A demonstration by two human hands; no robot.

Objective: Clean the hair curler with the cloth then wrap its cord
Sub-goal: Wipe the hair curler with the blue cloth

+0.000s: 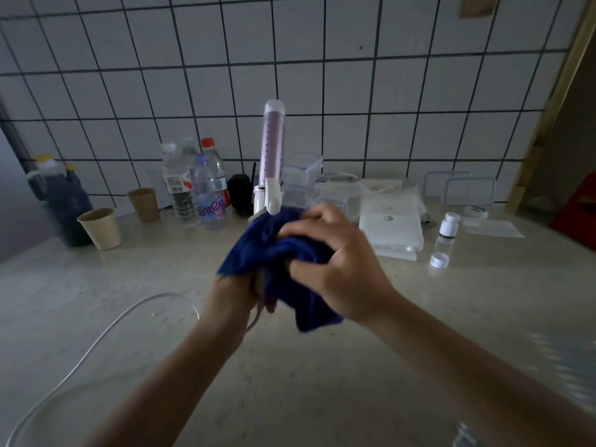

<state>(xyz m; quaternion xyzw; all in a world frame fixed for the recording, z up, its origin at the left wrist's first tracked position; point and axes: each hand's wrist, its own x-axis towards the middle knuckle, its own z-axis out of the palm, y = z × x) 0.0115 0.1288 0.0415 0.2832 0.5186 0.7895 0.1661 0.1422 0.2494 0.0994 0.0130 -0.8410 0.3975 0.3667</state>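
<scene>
The hair curler (274,146) stands straight up in the middle of the frame, held above the tabletop (419,317). Its pink barrel and white tip point at the tiled wall. Its lower part is hidden inside the blue cloth (274,246).

The right hand (335,259) is wrapped round the cloth. Its grip is closed tight, with fingers and thumb squeezing the cloth onto the handle. The left hand (235,288) is under the cloth, just below. Much of it is hidden, but its fingers curl round the bottom end of the curler, so its grip looks closed on the handle. The white cord (106,330) comes out there and lies in a loose loop on the tabletop, running off to the lower left of the frame.

The curler looks stiff, smooth and light. The barrel may be slippery, so the handle is the best place to hold it. The little clip on the side could bend, so rub it softly. The cloth is soft and floppy and bunches up easily. The cord is thin and bendy, and it should be wound in loose loops, not pulled hard.

Behind, in the middle left of the frame, are water bottles (209,191) and paper cups (100,227).
</scene>
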